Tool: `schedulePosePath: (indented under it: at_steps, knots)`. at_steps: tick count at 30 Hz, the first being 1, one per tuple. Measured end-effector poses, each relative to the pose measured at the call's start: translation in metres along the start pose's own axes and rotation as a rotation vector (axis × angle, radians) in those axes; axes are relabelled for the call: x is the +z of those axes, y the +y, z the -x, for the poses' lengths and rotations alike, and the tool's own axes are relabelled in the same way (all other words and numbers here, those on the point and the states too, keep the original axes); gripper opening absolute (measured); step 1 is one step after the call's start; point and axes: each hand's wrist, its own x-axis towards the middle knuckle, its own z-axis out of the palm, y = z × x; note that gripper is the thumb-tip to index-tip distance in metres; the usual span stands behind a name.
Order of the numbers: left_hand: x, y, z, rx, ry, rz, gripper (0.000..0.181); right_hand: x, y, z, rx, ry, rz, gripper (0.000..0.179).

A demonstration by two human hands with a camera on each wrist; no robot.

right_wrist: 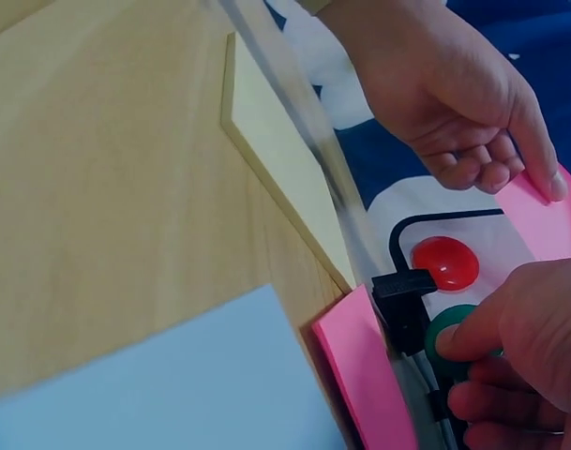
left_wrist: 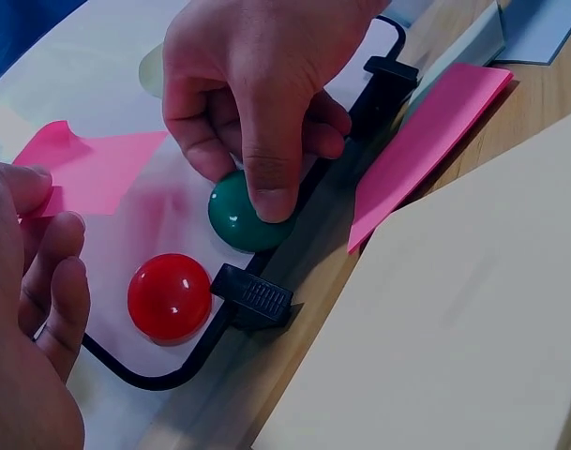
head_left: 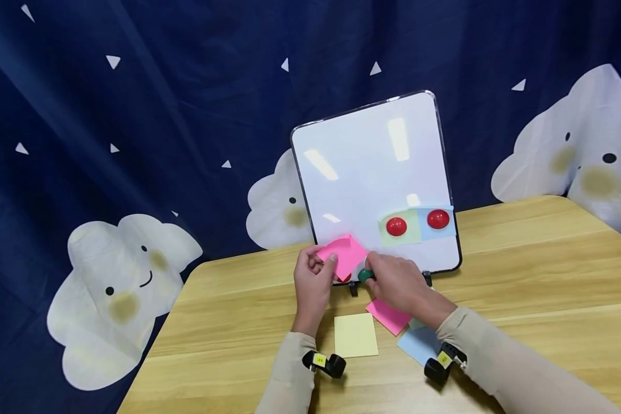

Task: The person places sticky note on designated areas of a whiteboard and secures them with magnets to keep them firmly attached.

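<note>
A small whiteboard with a black frame stands tilted on the table. My left hand pinches a pink sticky note between thumb and fingers, in front of the board's lower left part; one corner of the note curls up. With thumb and fingers, my right hand grips a round green magnet at the board's bottom edge. Beside it on the board sits a red magnet, near the lower left corner and mostly covered by the note in the head view.
At the board's lower right, two red magnets lie over a light green note and a light blue note. On the table lie a yellow pad, a pink pad and a blue pad. Black clips support the board's bottom edge.
</note>
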Motion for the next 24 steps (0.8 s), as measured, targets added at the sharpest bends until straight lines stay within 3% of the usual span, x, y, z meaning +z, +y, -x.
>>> schedulePosePath:
  at_steps: [8, 16, 24]
  knots:
    - [0.0013, 0.0014, -0.001, -0.023, 0.014, -0.037, 0.021, -0.0013, -0.0021, 0.0004, 0.038, 0.008, -0.002, 0.027]
    - [-0.0026, -0.0015, -0.001, 0.023, 0.033, -0.016, 0.018, -0.0019, -0.0048, 0.0012, -0.009, 0.053, 0.008, 0.028]
    - [-0.0037, -0.0016, -0.0018, 0.025, 0.045, -0.023, 0.018, -0.0081, -0.0062, 0.0023, -0.004, 0.065, -0.04, 0.025]
